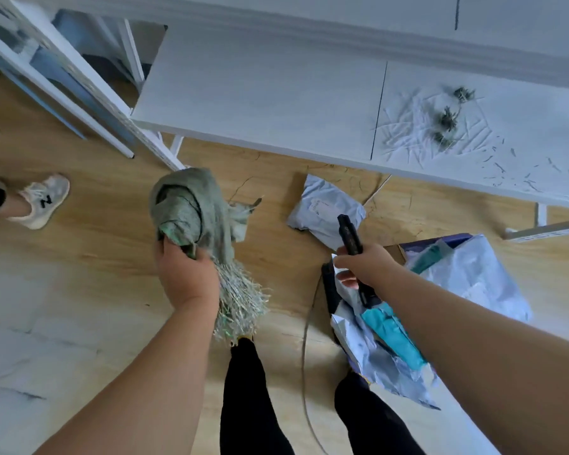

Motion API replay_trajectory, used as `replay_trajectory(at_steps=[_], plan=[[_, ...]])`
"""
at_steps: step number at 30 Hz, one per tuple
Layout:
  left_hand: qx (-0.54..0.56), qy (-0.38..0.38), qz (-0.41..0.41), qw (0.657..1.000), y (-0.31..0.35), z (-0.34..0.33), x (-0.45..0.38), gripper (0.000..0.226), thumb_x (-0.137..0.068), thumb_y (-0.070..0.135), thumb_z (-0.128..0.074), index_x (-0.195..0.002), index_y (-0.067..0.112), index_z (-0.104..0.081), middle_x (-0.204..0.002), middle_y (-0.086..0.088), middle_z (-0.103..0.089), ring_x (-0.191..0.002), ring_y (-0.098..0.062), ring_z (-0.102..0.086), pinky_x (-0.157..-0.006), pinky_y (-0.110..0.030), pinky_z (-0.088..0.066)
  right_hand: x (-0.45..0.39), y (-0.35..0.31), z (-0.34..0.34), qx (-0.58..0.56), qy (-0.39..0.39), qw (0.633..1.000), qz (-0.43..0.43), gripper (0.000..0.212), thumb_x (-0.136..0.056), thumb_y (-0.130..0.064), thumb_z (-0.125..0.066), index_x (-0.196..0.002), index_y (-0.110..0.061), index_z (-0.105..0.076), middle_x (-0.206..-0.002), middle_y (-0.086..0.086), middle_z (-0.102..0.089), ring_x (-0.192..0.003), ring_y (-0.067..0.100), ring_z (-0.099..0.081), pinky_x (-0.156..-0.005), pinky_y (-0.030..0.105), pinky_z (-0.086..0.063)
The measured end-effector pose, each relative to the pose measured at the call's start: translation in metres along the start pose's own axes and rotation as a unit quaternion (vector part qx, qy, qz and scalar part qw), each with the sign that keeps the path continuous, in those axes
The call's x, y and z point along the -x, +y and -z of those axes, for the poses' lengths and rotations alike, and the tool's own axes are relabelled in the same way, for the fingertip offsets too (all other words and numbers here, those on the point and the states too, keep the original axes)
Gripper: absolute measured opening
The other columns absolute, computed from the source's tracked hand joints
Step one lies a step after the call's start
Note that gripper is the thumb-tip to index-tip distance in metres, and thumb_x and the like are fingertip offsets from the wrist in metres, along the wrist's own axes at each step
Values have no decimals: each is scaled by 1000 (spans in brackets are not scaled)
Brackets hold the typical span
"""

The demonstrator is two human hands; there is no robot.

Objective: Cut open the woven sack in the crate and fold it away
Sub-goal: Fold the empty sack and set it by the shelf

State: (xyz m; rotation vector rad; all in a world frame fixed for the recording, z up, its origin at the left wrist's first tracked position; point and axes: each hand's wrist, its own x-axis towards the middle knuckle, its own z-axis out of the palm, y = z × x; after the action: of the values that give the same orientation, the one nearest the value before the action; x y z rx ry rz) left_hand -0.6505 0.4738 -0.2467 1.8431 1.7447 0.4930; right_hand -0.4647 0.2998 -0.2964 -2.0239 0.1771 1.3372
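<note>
**A:** Over the wood-grain floor (96,257), left hand (186,277) at 9 o'clock of centre, arm reaching forward, back of hand up, fingers curled round the woven sack (191,211). Firm grasp on a bunched handful.

**B:** Sack state?

**A:** Crumpled grey-green weave, wadded into a lump above the fist. Cut edge hangs below the hand as a frayed fringe of loose pale strands (243,303). Held in the air, clear of the floor.

**B:** Right hand?

**A:** Right hand (363,266) at 3 o'clock, arm stretched forward, clenched on a black utility knife (350,234), its tip pointing to 12. Blade not discernible.

**B:** Surroundings?

**A:** Crinkled grey plastic mailers (467,284) with a teal piece at 4 o'clock, one grey mailer (326,208) on the floor at 1. White table (260,93) at 12, littered with strand scraps (440,126). Another person's sneaker (43,200) at 9.
</note>
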Motion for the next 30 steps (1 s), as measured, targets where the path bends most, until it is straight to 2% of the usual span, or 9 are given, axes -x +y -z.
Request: replay_trajectory(at_steps=[3, 5, 8, 11, 18, 21, 24, 27, 30], plan=[[-9, -31, -2, 999, -9, -21, -38, 36, -89, 7, -58, -124, -2, -54, -133, -20, -50, -116, -40, -54, -99, -50, -45, -28, -4, -31, -66, 29, 997, -36, 17, -82, -1, -65, -97, -3, -57, -77, 18, -59, -58, 26, -60, -60, 35, -51], [-18, -45, 0, 999, -17, -32, -58, 31, -89, 9, -58, -118, -2, -55, -125, -20, -54, -109, -41, -57, -93, -52, -48, -48, -1, -55, -41, 34, 998, -42, 13, -84, -4, -64, -93, -7, -54, -73, 14, -56, -57, 24, -59, -62, 35, -53], [-19, -47, -17, 999, -32, -57, -80, 32, -90, 11, -57, -120, 1, -54, -122, -19, -57, -107, -37, -58, -92, -48, -49, -80, 4, -88, -39, 47, 997, -45, 20, -87, -5, -60, -107, -8, -55, -76, 8, -57, -60, 19, -58, -58, 31, -54], [-12, -54, -46, 997, -44, -102, -90, 33, -88, 8, -57, -120, 1, -55, -122, -18, -56, -108, -34, -57, -92, -40, -47, -124, 16, -107, -155, 61, 983, -73, 19, -88, -2, -58, -106, -8, -55, -78, 9, -56, -57, 18, -54, -47, 25, -46], [-38, -109, -70, 991, -76, -261, -99, 42, -88, 11, -59, -128, -1, -53, -132, -20, -52, -122, -36, -49, -103, -37, -36, -282, 53, -128, -315, 96, 935, -134, 15, -86, -8, -60, -87, -16, -47, -74, 6, -51, -59, 19, -49, -64, 32, -45], [-42, -118, -71, 990, -96, -318, -101, 41, -91, 13, -56, -130, 3, -50, -135, -16, -47, -122, -32, -46, -95, -31, -34, -347, 71, -144, -369, 102, 912, -150, 22, -84, -15, -64, -101, -18, -50, -84, 8, -59, -76, 23, -59, -80, 38, -53], [-48, -137, -89, 985, -126, -363, -107, 44, -88, 9, -57, -131, 5, -50, -136, -16, -46, -124, -33, -45, -96, -31, -34, -402, 85, -160, -406, 116, 895, -147, 48, -81, -19, -67, -124, -20, -48, -105, 10, -62, -93, 27, -60, -94, 46, -51], [-57, -158, -108, 980, -150, -396, -111, 48, -85, 4, -59, -132, 4, -50, -135, -18, -47, -125, -33, -44, -95, -26, -29, -450, 89, -165, -435, 146, 879, -128, 52, -76, -21, -70, -126, -18, -53, -102, 7, -60, -88, 25, -58, -94, 44, -51], [-59, -170, -124, 976, -166, -420, -114, 49, -82, 1, -59, -131, 1, -50, -132, -19, -48, -124, -35, -45, -94, -26, -28, -489, 96, -161, -452, 176, 865, -130, 56, -67, -22, -70, -121, -19, -57, -99, 3, -61, -83, 23, -57, -87, 40, -54]])
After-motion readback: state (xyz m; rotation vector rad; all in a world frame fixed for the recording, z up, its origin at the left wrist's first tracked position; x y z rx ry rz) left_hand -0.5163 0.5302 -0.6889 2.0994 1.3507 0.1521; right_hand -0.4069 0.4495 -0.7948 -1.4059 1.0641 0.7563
